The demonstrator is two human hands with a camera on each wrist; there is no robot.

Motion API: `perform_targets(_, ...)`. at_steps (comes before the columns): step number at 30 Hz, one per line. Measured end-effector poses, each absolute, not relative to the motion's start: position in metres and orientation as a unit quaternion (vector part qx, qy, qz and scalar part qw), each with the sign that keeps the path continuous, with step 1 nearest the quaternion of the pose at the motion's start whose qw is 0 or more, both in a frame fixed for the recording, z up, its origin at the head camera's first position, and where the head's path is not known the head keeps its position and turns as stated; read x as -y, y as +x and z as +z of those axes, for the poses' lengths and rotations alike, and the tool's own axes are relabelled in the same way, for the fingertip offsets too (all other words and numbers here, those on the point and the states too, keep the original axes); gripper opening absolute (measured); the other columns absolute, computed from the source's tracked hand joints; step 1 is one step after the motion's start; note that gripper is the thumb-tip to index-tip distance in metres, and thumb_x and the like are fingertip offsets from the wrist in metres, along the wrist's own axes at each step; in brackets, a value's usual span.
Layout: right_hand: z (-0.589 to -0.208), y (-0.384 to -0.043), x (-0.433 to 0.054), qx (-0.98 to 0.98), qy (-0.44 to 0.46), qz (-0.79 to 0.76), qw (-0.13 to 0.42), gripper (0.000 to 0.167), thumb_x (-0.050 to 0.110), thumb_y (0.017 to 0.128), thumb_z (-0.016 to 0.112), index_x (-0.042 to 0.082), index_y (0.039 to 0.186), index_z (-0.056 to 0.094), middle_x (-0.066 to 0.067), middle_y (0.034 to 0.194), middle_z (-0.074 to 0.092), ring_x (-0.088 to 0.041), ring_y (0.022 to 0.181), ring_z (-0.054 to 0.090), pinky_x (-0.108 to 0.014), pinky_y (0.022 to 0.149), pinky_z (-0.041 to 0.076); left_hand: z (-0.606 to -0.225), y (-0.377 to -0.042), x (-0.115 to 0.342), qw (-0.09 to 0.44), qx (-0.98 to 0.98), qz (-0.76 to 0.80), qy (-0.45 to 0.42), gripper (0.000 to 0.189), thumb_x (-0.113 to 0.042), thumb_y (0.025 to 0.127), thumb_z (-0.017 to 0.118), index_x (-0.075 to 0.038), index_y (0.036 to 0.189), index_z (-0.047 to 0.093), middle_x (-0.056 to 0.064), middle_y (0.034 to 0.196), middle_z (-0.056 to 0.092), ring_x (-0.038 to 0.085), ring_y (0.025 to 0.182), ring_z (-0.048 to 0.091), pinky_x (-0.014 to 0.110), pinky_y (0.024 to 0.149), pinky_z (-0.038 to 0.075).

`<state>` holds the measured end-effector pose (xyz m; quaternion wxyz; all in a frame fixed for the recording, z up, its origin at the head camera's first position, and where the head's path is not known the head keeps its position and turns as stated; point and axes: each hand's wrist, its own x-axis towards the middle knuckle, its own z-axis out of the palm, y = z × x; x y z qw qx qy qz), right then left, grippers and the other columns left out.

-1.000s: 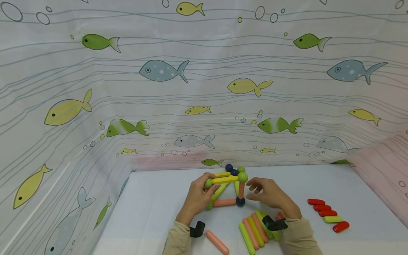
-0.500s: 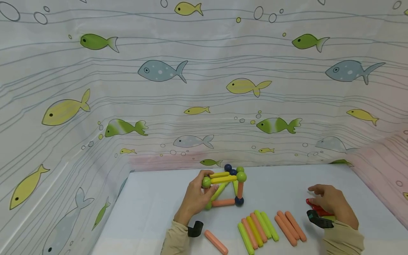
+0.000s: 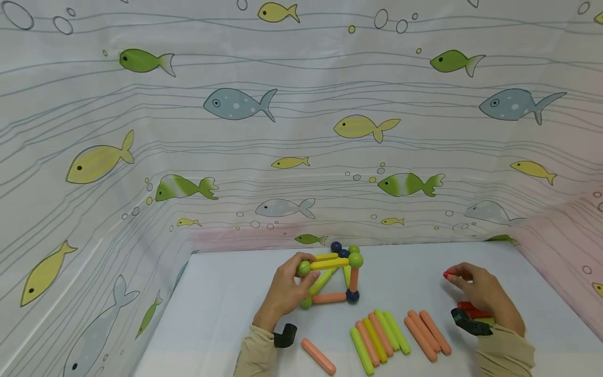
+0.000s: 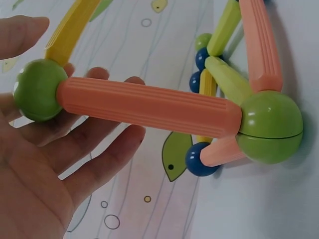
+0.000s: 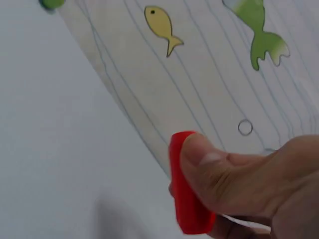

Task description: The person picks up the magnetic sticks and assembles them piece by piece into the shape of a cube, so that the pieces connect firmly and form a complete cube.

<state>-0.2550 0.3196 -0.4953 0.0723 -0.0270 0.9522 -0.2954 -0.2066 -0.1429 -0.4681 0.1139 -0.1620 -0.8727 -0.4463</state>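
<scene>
A frame of toy building rods and balls [image 3: 330, 264] stands on the table near its back edge. My left hand [image 3: 282, 293] holds it at the upper left corner, around a green ball [image 4: 40, 89]. From that ball a salmon rod [image 4: 149, 107] runs to a second green ball [image 4: 270, 127], with the fingers stretched behind the rod. To the right, my right hand [image 3: 482, 290] pinches a short red rod [image 5: 187, 194] between thumb and fingers, lifted above the tabletop. More red rods [image 3: 466, 306] lie under that hand, partly hidden by it and the wrist camera.
In front of the frame lie rows of yellow-green, salmon and yellow rods [image 3: 374, 337], with several salmon rods [image 3: 427, 335] beside them. One salmon rod [image 3: 319, 357] lies alone near the left forearm. Fish-patterned cloth [image 3: 301, 131] surrounds the table's back and sides.
My right hand has left the frame's right side, reached right to the red rods, and lifted one of them. My left hand stays at the frame's corner.
</scene>
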Motion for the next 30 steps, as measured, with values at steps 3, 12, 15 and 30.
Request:
perform_targets(3,-0.486,-0.254,-0.297,-0.944,-0.071,-0.323,0.009,0.038,0.034,0.110,0.058,0.000,0.127,0.061,-0.023,0.119,0.071,-0.043,0.111,0.065,-0.052,0.085,0.055,-0.468,-0.207,0.145,0.108,0.874,-0.447,-0.159,0.025,-0.019,0.103,0.071,-0.012,0.127,0.067,-0.004,0.106,0.070,0.009,0.089,0.063,0.030,0.085,0.057)
perform_targets(12,-0.441,-0.239,-0.203,-0.883,-0.244,-0.400,-0.014,0.013,0.021,0.110,0.059,0.014,0.119,0.065,0.005,0.095,0.075,-0.007,0.079,0.066,-0.031,0.071,0.054,-0.468,-0.206,0.149,0.076,0.861,-0.476,-0.159,0.015,-0.020,0.109,0.061,-0.014,0.121,0.067,0.008,0.098,0.073,0.017,0.089,0.072,0.029,0.079,0.058)
perform_targets(15,-0.429,-0.229,-0.173,-0.855,-0.286,-0.431,0.036,0.015,0.023,0.109,0.062,0.014,0.120,0.065,0.003,0.096,0.074,-0.009,0.068,0.065,-0.030,0.063,0.055,-0.468,-0.206,0.149,0.064,0.854,-0.492,-0.159,0.017,-0.022,0.111,0.057,-0.014,0.122,0.066,0.013,0.101,0.073,0.027,0.090,0.074,0.028,0.076,0.057)
perform_targets(30,-0.458,-0.210,-0.080,-0.829,-0.298,-0.463,0.096,0.017,0.001,0.096,0.074,0.000,0.113,0.071,-0.015,0.103,0.077,-0.007,0.062,0.065,-0.023,0.055,0.053,-0.468,-0.206,0.148,0.057,0.848,-0.502,-0.162,0.024,-0.026,0.115,0.046,-0.014,0.123,0.065,0.011,0.106,0.075,0.024,0.094,0.074,0.031,0.084,0.059)
